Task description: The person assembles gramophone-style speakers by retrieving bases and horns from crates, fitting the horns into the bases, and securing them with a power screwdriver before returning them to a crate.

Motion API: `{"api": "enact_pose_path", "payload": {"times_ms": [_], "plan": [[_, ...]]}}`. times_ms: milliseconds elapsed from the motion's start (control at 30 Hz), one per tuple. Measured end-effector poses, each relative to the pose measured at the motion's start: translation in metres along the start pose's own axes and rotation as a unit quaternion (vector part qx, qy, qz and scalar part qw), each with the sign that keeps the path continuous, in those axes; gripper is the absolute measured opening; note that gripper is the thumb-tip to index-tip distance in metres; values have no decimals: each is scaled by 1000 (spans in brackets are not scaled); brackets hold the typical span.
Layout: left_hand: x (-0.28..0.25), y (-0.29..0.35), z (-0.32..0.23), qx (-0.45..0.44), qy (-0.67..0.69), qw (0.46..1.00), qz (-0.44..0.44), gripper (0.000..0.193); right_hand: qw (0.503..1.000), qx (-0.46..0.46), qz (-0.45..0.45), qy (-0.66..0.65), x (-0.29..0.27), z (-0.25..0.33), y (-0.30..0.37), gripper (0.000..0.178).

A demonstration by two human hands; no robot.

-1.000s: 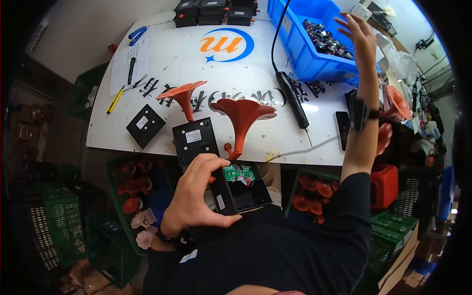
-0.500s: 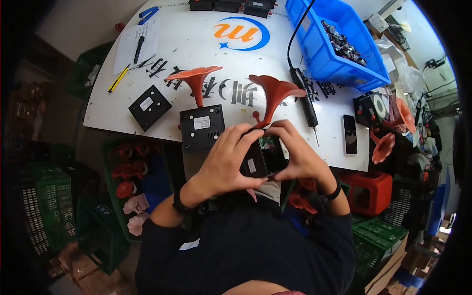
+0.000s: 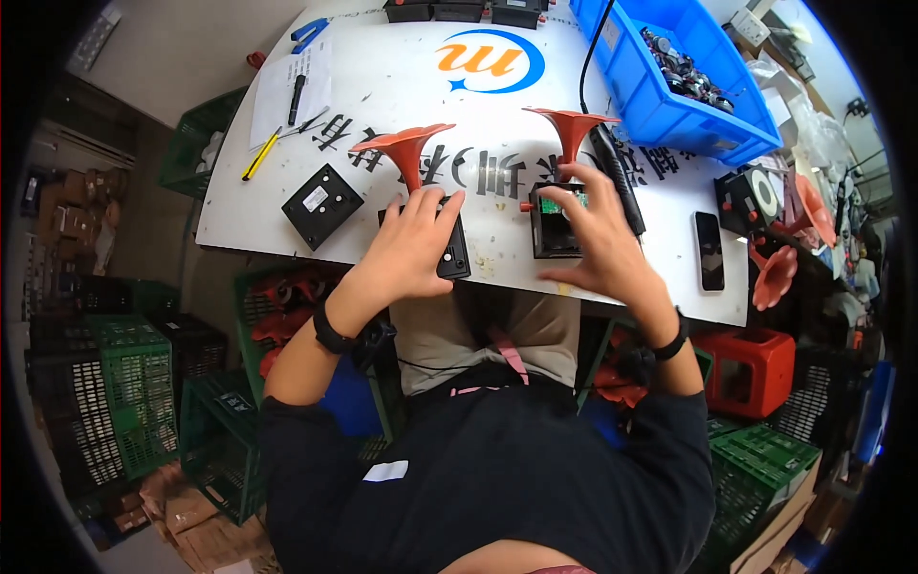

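Note:
My left hand (image 3: 411, 244) spans a black box (image 3: 457, 260) with a red flower-shaped horn (image 3: 406, 150), fingers over its far side and thumb at its near edge; it covers most of the box. My right hand (image 3: 612, 244) is spread around a second, open-sided black box (image 3: 553, 239) on the table. Inside that box a green circuit board (image 3: 551, 205) shows, and a red knob (image 3: 525, 207) sticks out at its left. Another red horn (image 3: 572, 129) rises from it. The right thumb appears apart from the box's near edge. A black square panel (image 3: 322, 207) lies left of my left hand.
An electric screwdriver (image 3: 617, 177) on a cord lies beyond my right hand. A phone (image 3: 710, 251) and horned units (image 3: 755, 206) are at the right. A blue bin (image 3: 755, 124) holds small parts. A yellow cutter (image 3: 261, 155) and paper (image 3: 268, 100) lie left. Green crates (image 3: 225, 440) stand below.
The open box, held in both hands before, now stands farther forward on the table. My left hand has moved left onto the other horned box. My right hand has spread and moved forward.

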State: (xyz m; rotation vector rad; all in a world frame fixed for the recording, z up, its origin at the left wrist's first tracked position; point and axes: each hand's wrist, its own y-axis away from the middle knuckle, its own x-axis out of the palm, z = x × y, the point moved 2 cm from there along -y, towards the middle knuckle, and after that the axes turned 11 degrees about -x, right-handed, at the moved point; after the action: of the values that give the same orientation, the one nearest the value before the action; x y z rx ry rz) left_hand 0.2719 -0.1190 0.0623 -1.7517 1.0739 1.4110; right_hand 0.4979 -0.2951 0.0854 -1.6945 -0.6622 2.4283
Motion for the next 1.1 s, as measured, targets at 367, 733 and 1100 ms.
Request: {"api": "enact_pose_path", "payload": {"times_ms": [367, 733, 1100], "plan": [[-45, 18, -29, 100, 12, 995, 1, 124, 957, -40, -132, -255, 131, 34, -22, 115], [-21, 10, -10, 111, -46, 992, 35, 125, 975, -5, -123, -184, 154, 33, -25, 100], [-96, 32, -15, 62, -118, 987, -92, 122, 972, 62, -123, -190, 160, 30, -30, 93]]}}
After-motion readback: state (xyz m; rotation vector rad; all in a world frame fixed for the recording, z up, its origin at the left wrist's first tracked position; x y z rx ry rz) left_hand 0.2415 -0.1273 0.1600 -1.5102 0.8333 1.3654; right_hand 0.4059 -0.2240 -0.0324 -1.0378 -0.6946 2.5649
